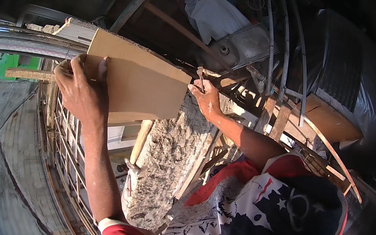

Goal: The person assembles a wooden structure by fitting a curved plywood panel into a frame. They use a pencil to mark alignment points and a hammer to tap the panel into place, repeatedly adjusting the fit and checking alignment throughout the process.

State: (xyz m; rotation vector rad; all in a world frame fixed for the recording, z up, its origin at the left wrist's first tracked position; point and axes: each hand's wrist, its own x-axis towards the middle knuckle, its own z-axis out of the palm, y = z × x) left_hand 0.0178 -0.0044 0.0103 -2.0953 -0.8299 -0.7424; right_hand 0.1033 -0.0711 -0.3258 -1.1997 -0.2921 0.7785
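Note:
A tan, flat board [139,76], about wooden-panel thin, stands tilted in front of me. My left hand [82,86] is closed on its left edge, the thumb stretched over the board's face and the fingers curled at the side. Close to the board's right corner, my right hand [205,98] is closed around a slim tool [201,75] with a small blunt end pointing up; its exact kind cannot be made out. Whether the right fingers touch the board is unclear.
Below the board lies a rough, crumbly masonry wall top [174,153]. A metal sink [245,47] and a white sack [211,11] are at the far right. Scrap timber [279,116] and long metal strips crowd the right; corrugated roofing [7,167] and a lattice [68,148] lie left.

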